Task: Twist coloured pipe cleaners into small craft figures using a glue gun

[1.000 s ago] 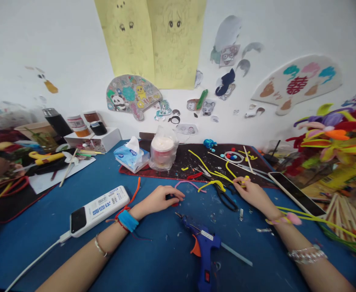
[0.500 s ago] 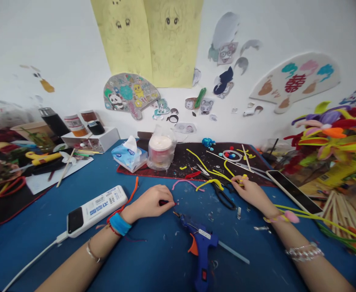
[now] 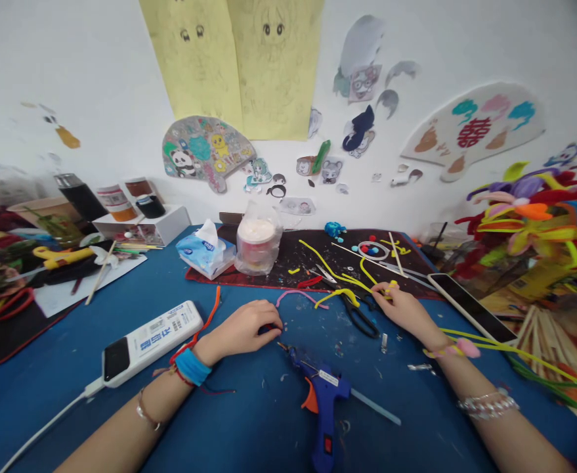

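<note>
My left hand point(image 3: 246, 330) rests on the blue table with its fingers curled. Something small, dark and reddish shows between thumb and fingers, too hidden to name. Just below its fingertips lies a blue glue gun point(image 3: 323, 394) with an orange trigger, its nozzle toward the hand. My right hand point(image 3: 404, 314) is closed, its fingertips pinching the end of a yellow pipe cleaner point(image 3: 354, 278). A yellow bit sits over its knuckles. Black-handled scissors point(image 3: 360, 320) lie beside it, partly under a bent yellow pipe cleaner point(image 3: 337, 295). A pink pipe cleaner point(image 3: 300, 295) curves between the hands.
A white power bank point(image 3: 153, 341) with a cable lies at left. Behind stand a tissue pack point(image 3: 206, 251) and a wrapped jar point(image 3: 257, 243). A phone point(image 3: 470, 307) and wooden sticks point(image 3: 539, 355) are at right, near a colourful pipe-cleaner bunch point(image 3: 539, 217).
The whole view has shifted slightly, so everything appears a little further left. Both hands keep nearly the same pose and place on the table.
</note>
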`<state>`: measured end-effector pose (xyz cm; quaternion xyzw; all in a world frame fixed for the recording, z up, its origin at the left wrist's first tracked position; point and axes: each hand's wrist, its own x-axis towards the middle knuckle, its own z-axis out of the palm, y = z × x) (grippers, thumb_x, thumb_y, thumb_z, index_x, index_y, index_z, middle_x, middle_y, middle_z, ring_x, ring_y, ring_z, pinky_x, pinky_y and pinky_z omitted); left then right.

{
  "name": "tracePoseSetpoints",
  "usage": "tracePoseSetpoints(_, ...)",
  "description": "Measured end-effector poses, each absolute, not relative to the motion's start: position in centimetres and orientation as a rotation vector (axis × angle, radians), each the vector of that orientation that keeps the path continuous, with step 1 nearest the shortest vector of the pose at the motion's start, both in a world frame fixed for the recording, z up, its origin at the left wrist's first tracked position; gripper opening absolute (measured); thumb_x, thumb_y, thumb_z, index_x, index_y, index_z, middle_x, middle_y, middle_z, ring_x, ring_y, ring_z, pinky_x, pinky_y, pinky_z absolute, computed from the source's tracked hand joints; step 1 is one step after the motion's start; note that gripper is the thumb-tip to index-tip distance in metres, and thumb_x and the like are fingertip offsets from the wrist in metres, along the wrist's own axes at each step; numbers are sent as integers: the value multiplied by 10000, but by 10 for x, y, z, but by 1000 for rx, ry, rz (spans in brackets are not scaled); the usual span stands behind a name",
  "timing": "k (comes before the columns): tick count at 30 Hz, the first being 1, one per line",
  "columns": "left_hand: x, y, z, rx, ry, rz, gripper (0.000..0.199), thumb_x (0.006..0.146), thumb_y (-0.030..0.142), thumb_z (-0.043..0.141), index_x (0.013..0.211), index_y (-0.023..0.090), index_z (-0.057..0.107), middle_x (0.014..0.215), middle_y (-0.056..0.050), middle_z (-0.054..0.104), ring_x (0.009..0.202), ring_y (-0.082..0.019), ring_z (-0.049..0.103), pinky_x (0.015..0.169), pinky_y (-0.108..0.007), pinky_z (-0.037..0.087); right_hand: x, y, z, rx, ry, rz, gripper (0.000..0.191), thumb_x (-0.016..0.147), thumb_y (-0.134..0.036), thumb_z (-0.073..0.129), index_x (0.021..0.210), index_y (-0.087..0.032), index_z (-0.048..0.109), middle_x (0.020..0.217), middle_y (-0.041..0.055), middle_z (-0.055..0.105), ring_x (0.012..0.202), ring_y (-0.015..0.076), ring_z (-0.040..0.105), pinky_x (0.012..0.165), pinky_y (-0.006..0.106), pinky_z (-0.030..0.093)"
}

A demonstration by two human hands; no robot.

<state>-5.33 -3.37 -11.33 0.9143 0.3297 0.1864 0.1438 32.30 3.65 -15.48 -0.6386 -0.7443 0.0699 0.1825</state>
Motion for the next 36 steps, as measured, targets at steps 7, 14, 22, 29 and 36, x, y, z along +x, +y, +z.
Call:
tracePoseSetpoints(7,-52,-29,-120,2617,1018,543,126,876,281,539,878,183,618,891,-42,608,869,-173,546,818,-296,417,324,37,-157,-1812,-2092,189,275,862,-413,377,963,-239,564,645,-4,627,534,162,586,505,230,336)
tracePoseSetpoints(14,-52,-29,-120,2625,991,540,154,897,273,503,857,176,616,891,-49,604,858,-172,547,805,-294,421,324,38,-157,-1801,-2091,195,277,859,-411,378,964,-236,565,672,5,643,547,167,597,513,234,344)
tracePoseSetpoints(22,-50,-33,-119,2651,1003,524,168,914,264,459,876,176,597,910,-57,588,874,-185,539,807,-312,426,325,39,-158,-1798,-2087,195,283,855,-415,379,966,-240,572,631,-5,631,526,164,590,501,232,340)
tracePoseSetpoints(29,-46,-37,-113,2690,1036,453,129,905,218,460,864,172,572,904,-54,580,870,-189,518,821,-328,411,325,39,-158,-1803,-2082,210,281,855,-410,382,971,-234,568,640,0,632,544,171,596,514,234,342)
tracePoseSetpoints(36,-44,-35,-114,2686,997,498,158,907,200,432,835,164,568,924,-74,556,897,-199,506,833,-343,415,326,39,-159,-1805,-2082,202,285,857,-415,381,967,-239,576,635,-1,631,532,168,588,498,233,330)
